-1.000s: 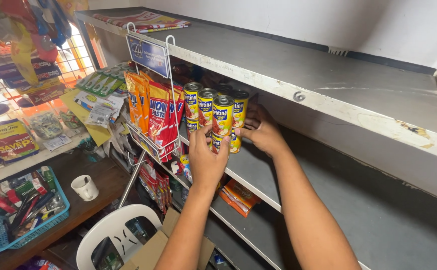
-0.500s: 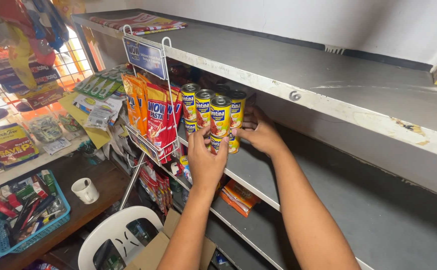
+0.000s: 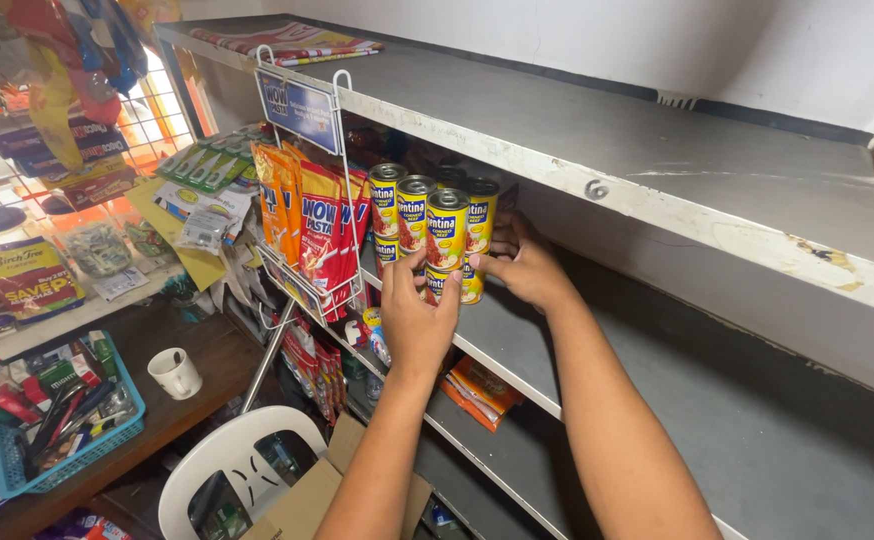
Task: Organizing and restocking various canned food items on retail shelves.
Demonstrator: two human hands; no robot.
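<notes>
Both hands, left (image 3: 419, 318) and right (image 3: 527, 265), gripped stacked cans (image 3: 435, 232) near the shelf (image 3: 517, 350) edge; a nudge could have toppled them.

A wire display rack (image 3: 302, 180) hangs at the shelf's end, filled with orange and red snack packets (image 3: 307, 225). On the grey top shelf (image 3: 677, 160) lies a folded printed paper (image 3: 292, 42). Lower down, an orange packet (image 3: 477, 390) rests on the bottom shelf. To the left, a white mug (image 3: 174, 372) stands on a brown wooden table (image 3: 217, 360), near a blue basket (image 3: 52, 425) stuffed with small goods. A white plastic chair (image 3: 232, 465) and an open cardboard box (image 3: 312, 495) sit below.
</notes>
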